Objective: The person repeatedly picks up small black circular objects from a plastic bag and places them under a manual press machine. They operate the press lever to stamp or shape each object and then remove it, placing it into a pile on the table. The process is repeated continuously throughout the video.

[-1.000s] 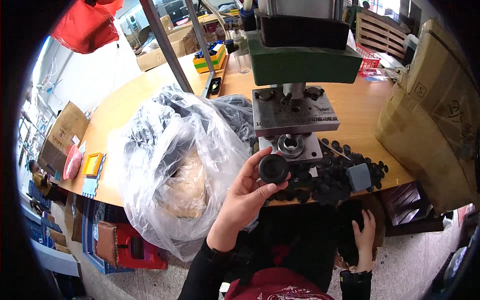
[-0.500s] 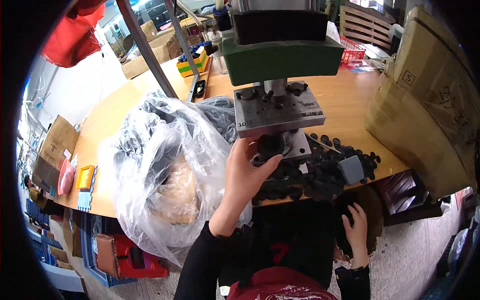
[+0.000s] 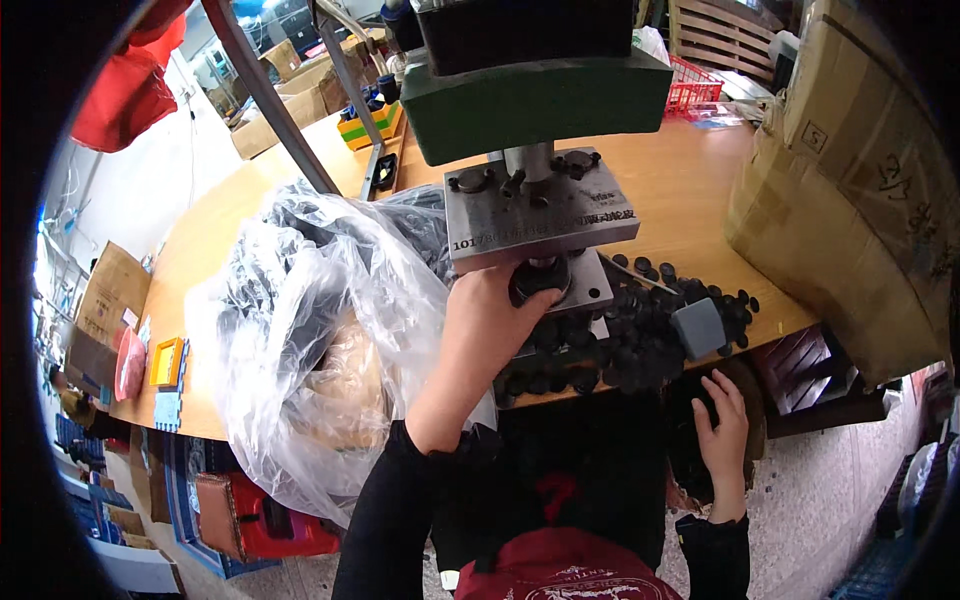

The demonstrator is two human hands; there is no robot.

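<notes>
Black round part (image 3: 541,284) under press's upper plate (image 3: 540,222), at lower plate (image 3: 592,290); whether seated, cannot tell. Left hand (image 3: 488,312) reaching up and forward, thumb along near side, fingers partly hidden under upper plate, grip narrowed around part. Right hand (image 3: 722,428) low, palm down, fingers loosely spread near table edge. Loose black discs (image 3: 640,345) and grey block (image 3: 699,328) right of press.

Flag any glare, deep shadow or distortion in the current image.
Head view: white glare streaks the clear plastic bag; head view: the black part in the left hand shows little detail beneath the steel plate; head view: nearly black left of the right hand; head view: carton edges appear bowed near the rim.
</notes>
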